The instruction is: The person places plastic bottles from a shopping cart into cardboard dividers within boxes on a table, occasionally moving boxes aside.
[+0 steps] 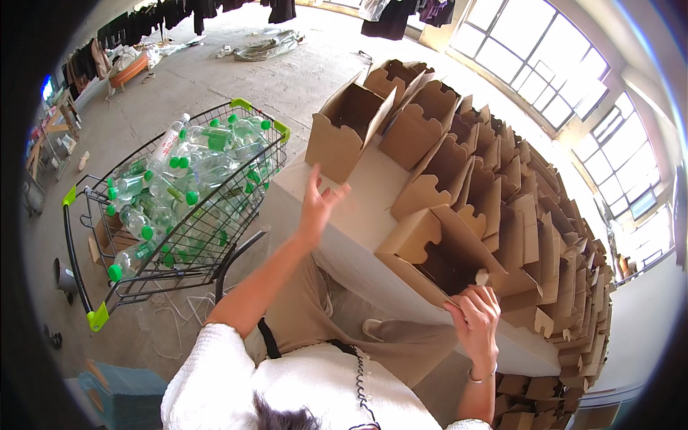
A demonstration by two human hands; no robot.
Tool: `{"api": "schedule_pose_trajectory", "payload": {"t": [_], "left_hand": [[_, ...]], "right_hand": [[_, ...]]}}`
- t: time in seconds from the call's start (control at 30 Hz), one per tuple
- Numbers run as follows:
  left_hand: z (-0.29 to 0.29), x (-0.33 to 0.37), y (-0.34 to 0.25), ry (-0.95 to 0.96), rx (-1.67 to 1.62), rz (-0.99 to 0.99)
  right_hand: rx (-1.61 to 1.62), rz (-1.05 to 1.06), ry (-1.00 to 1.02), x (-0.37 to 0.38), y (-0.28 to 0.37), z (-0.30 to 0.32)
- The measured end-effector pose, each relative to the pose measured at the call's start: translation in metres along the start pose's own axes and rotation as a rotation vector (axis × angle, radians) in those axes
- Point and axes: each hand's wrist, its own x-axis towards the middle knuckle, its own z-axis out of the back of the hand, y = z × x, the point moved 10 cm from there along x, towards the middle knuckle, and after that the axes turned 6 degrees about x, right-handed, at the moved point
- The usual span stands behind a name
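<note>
**One box gripped, its top unclosed**

I have the right hand's (476, 312) fingers clamped on the near right corner of a box (455, 247); the left hand's (315, 211) are spread, holding nothing. The box sits at the near edge of the desk (362, 193), mouth up, long axis roughly along that edge. I judge the shaping done; the top isn't closed. Other boxes (423, 129) stand open beyond; bottles (208, 172) fill the cart (97, 319).
</note>
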Motion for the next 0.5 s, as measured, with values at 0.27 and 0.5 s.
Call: {"api": "schedule_pose_trajectory", "payload": {"t": [0.27,0.5], "left_hand": [[0.011,0.108,0.065,-0.142,0.07,0.071],[0.014,0.162,0.096,-0.155,0.064,0.041]], "right_hand": [[0.068,-0.022,-0.013,0.039,-0.023,-0.055],[0.295,-0.239,-0.073,0.037,-0.041,-0.054]]}}
